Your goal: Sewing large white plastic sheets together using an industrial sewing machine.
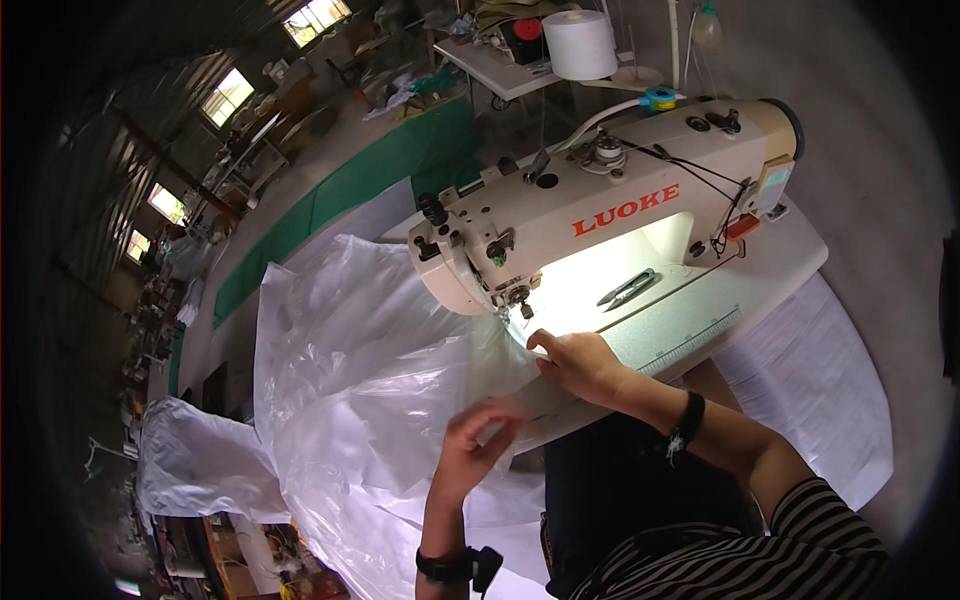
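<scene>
A white sewing machine [600,210] stands in front of me, its lamp lighting the bed around the needle. Just below the presser foot [522,305], my right hand [582,366] is closed with the fingers curled in, low over the bed's near edge. What it pinches, if anything, is too small to make out. To its lower left, my left hand [478,440] is blurred by motion, thumb and fingers curved toward each other above the translucent white plastic sheeting [370,350]. That sheeting runs from beside the needle down the left of the machine. Thread snips [628,290] lie on the lit bed.
A large white thread cone [580,45] stands behind the machine, near a side table [490,70]. Green sheeting [350,185] stretches across the far left. More white sheet material [815,385] hangs at the right. A shelf [250,555] with odds and ends is at lower left.
</scene>
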Motion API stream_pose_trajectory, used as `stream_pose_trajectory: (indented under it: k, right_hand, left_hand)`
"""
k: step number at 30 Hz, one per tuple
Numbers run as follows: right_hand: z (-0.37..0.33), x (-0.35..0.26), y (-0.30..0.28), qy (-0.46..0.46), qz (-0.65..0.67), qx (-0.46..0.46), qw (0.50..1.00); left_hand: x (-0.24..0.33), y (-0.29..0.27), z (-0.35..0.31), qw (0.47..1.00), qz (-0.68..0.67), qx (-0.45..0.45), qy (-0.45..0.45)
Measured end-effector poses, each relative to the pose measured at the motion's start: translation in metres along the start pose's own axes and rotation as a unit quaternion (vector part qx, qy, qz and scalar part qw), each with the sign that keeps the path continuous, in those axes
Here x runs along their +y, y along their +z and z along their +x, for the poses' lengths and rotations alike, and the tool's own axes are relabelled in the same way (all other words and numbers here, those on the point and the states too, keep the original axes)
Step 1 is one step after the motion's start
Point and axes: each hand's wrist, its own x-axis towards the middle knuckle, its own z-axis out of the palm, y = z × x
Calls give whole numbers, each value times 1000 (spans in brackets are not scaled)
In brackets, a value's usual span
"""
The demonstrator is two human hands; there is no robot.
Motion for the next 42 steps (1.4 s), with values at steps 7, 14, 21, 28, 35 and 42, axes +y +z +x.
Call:
stream_pose_trajectory:
  k: [7,14,21,28,35,42]
  right_hand:
    - [-4,-6,-6,-4,7,1,1000]
    - [-6,-3,-9,-27,19,3,999]
    - [-2,-17,-15,-38,-16,106,994]
    - [20,-13,17,-29,-36,141,989]
    - [21,-5,18,-24,-23,160,987]
    - [2,-9,5,23,-14,102,994]
  left_hand:
    - [-36,-9,28,894,436,-40,94]
    - [-71,-14,57,970,163,159,-85]
    - [-65,2,77,944,249,200,-85]
    - [-71,9,76,940,254,206,-93]
    - [-53,23,67,938,307,162,23]
    - [-77,19,62,869,456,125,148]
